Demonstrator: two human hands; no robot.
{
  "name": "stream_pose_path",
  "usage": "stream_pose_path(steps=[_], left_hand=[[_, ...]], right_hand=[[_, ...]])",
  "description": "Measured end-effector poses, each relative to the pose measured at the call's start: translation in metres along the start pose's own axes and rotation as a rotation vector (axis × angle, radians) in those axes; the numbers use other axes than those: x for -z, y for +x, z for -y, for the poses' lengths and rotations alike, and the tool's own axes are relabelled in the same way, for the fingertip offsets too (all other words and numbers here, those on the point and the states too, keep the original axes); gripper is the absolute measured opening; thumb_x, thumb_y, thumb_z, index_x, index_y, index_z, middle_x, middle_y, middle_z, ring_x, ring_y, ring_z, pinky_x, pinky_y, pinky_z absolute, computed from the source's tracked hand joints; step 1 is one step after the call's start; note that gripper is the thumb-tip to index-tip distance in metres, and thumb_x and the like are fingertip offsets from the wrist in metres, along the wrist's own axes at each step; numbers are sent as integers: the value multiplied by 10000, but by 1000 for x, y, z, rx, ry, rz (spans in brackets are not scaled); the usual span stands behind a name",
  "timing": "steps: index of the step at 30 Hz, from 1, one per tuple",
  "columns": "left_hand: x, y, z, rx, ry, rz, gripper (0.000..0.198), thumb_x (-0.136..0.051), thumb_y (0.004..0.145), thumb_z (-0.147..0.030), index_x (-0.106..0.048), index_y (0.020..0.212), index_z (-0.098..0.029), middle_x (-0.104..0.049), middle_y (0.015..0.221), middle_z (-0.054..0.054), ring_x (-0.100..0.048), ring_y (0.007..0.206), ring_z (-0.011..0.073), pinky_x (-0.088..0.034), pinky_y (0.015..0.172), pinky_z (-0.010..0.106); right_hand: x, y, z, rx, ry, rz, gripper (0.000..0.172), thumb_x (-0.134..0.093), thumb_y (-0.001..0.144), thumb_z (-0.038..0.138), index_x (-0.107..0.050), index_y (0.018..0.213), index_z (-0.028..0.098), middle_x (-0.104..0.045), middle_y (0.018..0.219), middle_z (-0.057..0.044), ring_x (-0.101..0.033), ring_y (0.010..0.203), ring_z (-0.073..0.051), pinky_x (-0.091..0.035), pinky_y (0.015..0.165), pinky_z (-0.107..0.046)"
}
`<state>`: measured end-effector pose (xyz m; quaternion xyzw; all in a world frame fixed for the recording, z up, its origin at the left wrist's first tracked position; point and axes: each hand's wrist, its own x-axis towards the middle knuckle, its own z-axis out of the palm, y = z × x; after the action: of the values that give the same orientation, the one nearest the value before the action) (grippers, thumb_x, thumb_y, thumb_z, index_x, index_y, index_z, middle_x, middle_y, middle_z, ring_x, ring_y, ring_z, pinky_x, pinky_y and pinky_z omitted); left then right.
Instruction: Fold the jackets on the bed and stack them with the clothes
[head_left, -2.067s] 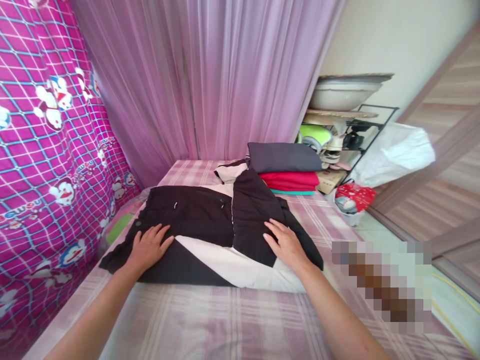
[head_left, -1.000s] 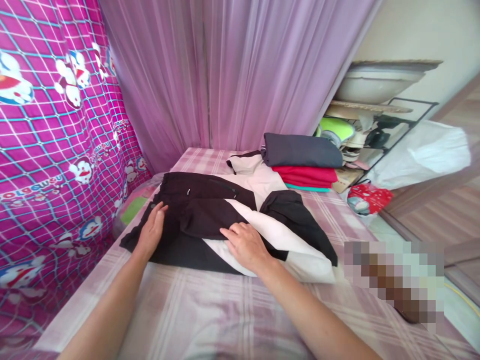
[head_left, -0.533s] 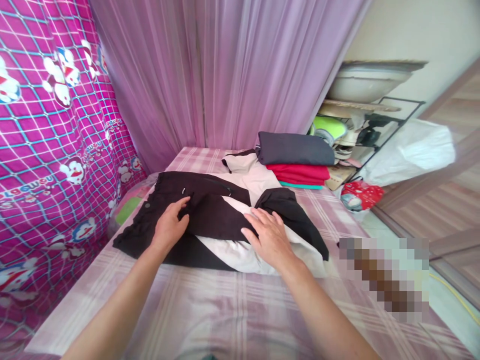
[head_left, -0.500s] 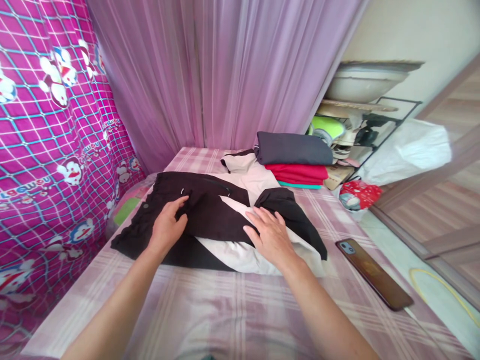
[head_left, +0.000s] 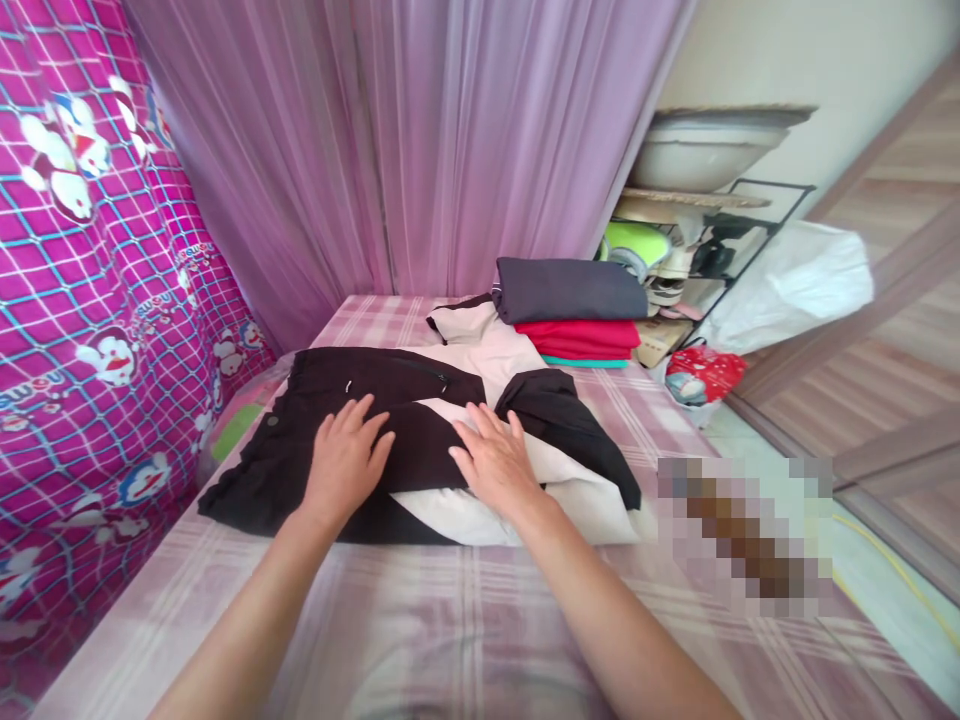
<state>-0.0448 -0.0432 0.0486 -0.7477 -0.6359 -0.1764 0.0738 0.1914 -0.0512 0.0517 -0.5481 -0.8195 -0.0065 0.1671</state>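
A black and white garment (head_left: 442, 460) lies spread and partly folded across the bed, with a gathered edge at the left and a zip near its upper side. On its black part rests my left hand (head_left: 346, 458), palm down, fingers spread. My right hand (head_left: 496, 462) lies flat where the black meets the white panel, its fingers also apart. Neither hand grips the cloth. A pale section with a dark end reaches toward the back, and a bunched black section (head_left: 570, 420) lies at the right.
Folded clothes, dark grey (head_left: 570, 290) over red (head_left: 581, 340) and teal, are stacked at the back right. A pixelated brown patch (head_left: 739, 540) covers something at the bed's right edge. Beyond stands a rack (head_left: 757, 235) with a basin (head_left: 697, 155). Curtains (head_left: 450, 140) hang behind.
My left hand has flattened and spread its fingers on the black cloth. My right hand has shifted left over the garment. The whole view has moved slightly.
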Motion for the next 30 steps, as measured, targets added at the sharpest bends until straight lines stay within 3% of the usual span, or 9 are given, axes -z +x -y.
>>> stream_pose_path(steps=[4, 9, 18, 24, 27, 30], left_hand=[[-30, 18, -29, -50, 11, 221, 524, -383, 978, -429, -532, 1446, -245, -450, 1562, 97, -360, 1464, 324, -211, 1199, 604], [-52, 15, -31, 3, 55, 339, 572, -346, 991, -465, -415, 1524, -271, -348, 1619, 66, -292, 1501, 303, -191, 1211, 595], [-54, 13, -29, 26, 58, 374, 572, -347, 987, -504, -419, 1519, -308, -349, 1621, 45, -282, 1506, 302, -210, 1207, 602], [-47, 18, -29, 39, 82, 446, 578, -353, 988, -495, -417, 1521, -280, -322, 1631, 48, -258, 1515, 303, -208, 1204, 613], [-36, 22, -44, 44, 106, 443, 555, -376, 984, -478, -483, 1480, -254, -386, 1598, 75, -319, 1487, 321, -240, 1189, 627], [-31, 27, -78, -43, 62, 340, 545, -344, 998, -468, -511, 1460, -231, -432, 1571, 91, -362, 1467, 306, -251, 1204, 584]], right_hand=[[-15, 14, 12, 60, 35, 67, 476, -425, 1018, 413, -541, 1431, 206, -454, 1548, -134, -355, 1455, -294, -197, 1187, -621], [-26, -3, -19, 71, -4, 128, 523, -377, 1027, 465, -498, 1474, 221, -418, 1578, -93, -324, 1474, -266, -171, 1217, -566], [-12, -51, -83, -62, -80, 212, 529, -309, 1036, 371, -400, 1538, 235, -331, 1621, -59, -279, 1499, -254, -170, 1209, -574], [-12, -60, -99, -77, -75, 236, 534, -306, 1025, 344, -399, 1541, 238, -337, 1619, -74, -289, 1494, -250, -182, 1202, -567], [-15, -61, -100, -67, -72, 196, 534, -313, 1020, 346, -412, 1534, 243, -353, 1613, -73, -309, 1484, -254, -189, 1200, -563], [-19, -62, -100, -55, -73, 156, 529, -322, 1014, 343, -433, 1522, 251, -384, 1598, -74, -335, 1471, -258, -212, 1190, -565]])
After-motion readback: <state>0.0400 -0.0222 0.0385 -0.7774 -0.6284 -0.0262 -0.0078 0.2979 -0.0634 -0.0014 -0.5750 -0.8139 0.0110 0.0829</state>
